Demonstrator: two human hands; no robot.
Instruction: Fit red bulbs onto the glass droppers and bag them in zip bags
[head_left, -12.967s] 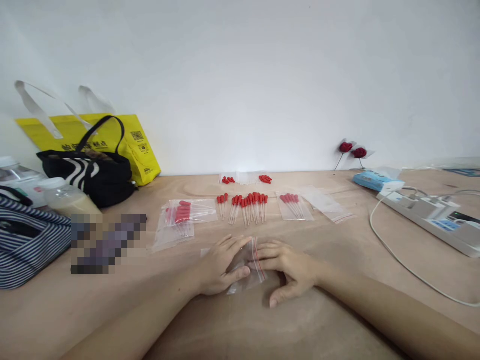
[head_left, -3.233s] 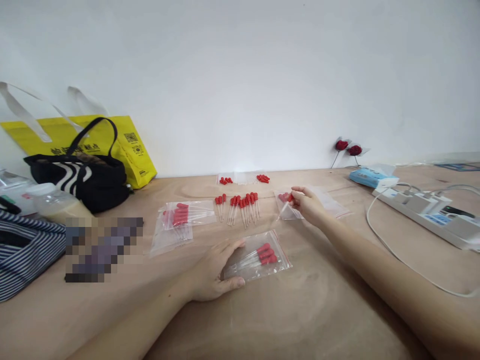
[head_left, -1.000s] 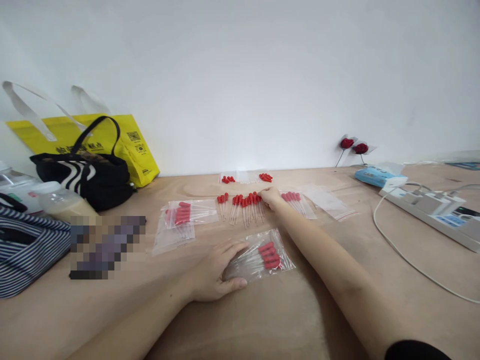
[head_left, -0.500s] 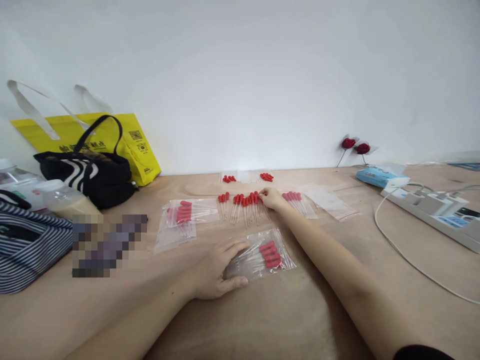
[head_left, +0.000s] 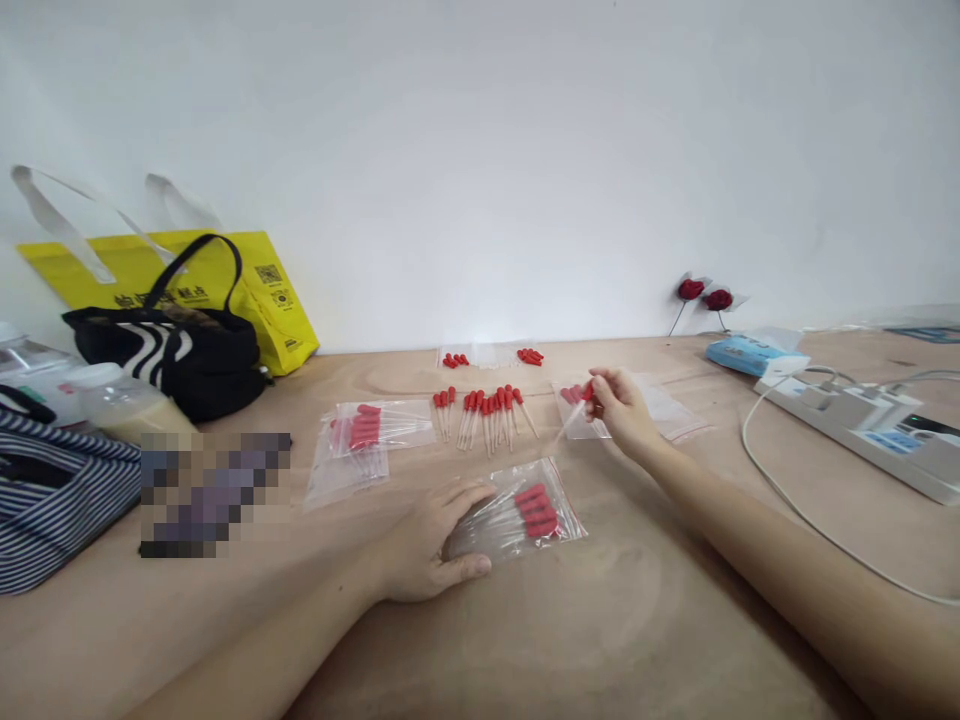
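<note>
My right hand (head_left: 616,408) pinches a dropper by its red rubber bulb (head_left: 586,391), its clear tube slanting down to the left. Behind it lies a clear zip bag (head_left: 589,431) with red-bulbed droppers. Flat on the table, with thumb and fingers apart, my left hand (head_left: 431,545) rests at the left end of another zip bag (head_left: 487,540), which holds several droppers with bulbs to the right. Loose droppers (head_left: 489,405) fan out in the middle, bulbs away from me. More bagged droppers (head_left: 365,428) lie to the left.
Two small groups of red bulbs (head_left: 531,356) lie by the wall. At left stand a yellow bag (head_left: 289,310), a black bag (head_left: 202,375), bottles (head_left: 127,405) and a striped bag (head_left: 67,510). At right are a blue tissue pack (head_left: 754,355), a power strip (head_left: 915,465) and its cable.
My right hand has moved right, from the end of the loose row to in front of the right-hand bag, now with a dropper in it. My left hand stays in place.
</note>
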